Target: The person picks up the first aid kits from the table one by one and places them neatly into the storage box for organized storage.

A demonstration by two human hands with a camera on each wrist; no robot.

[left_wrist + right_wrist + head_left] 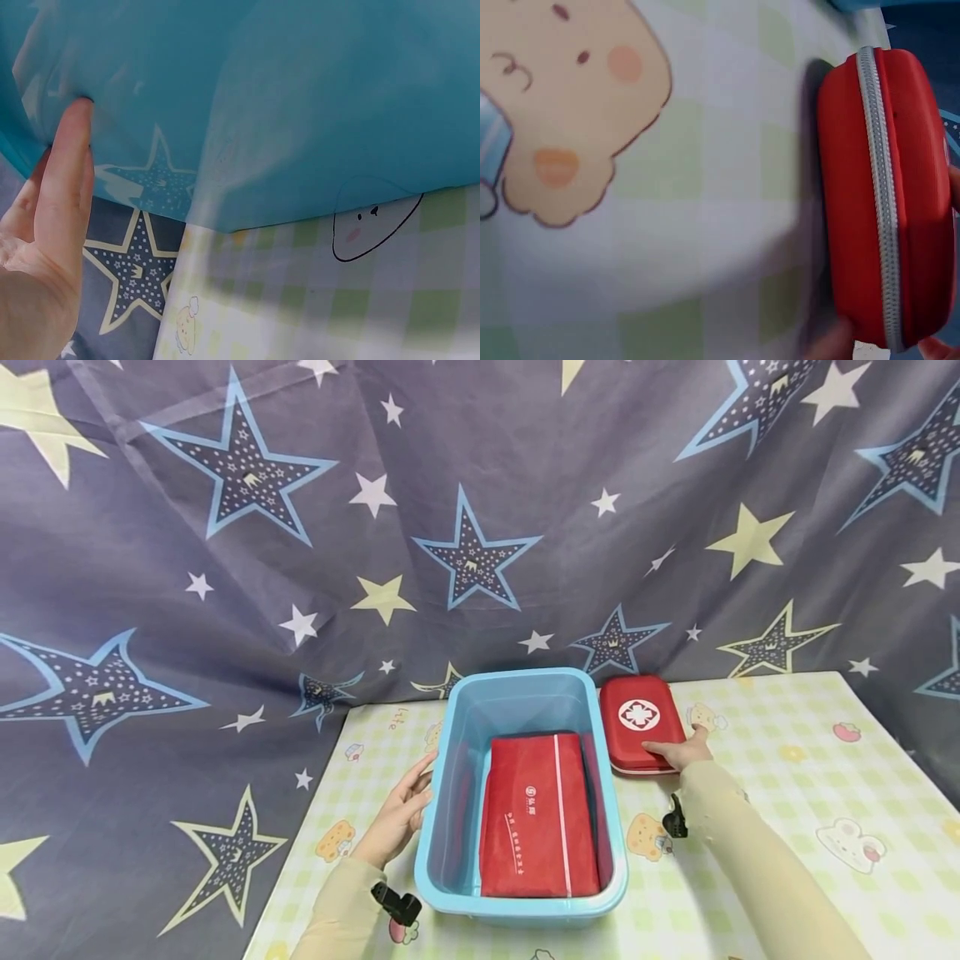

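A light blue plastic bin [615, 860] stands in the middle of the table. Inside it lies a flat, folded red fabric item [536, 818] with a white stripe and white lettering. My left hand [401, 814] is at the bin's left wall; in the left wrist view its nearly straight fingers [64, 172] touch the blue side. To the right of the bin is a red zippered first-aid case [626, 739] with a white round emblem. My right hand [686, 750] holds the case by its right side, thumb over the top and fingers at the edge.
A green-and-white checked tablecloth [787, 785] with cartoon prints covers the table. Behind it hangs a dark star-patterned cloth [510, 635]. The case sits close beside the bin's right wall, near the table's back edge.
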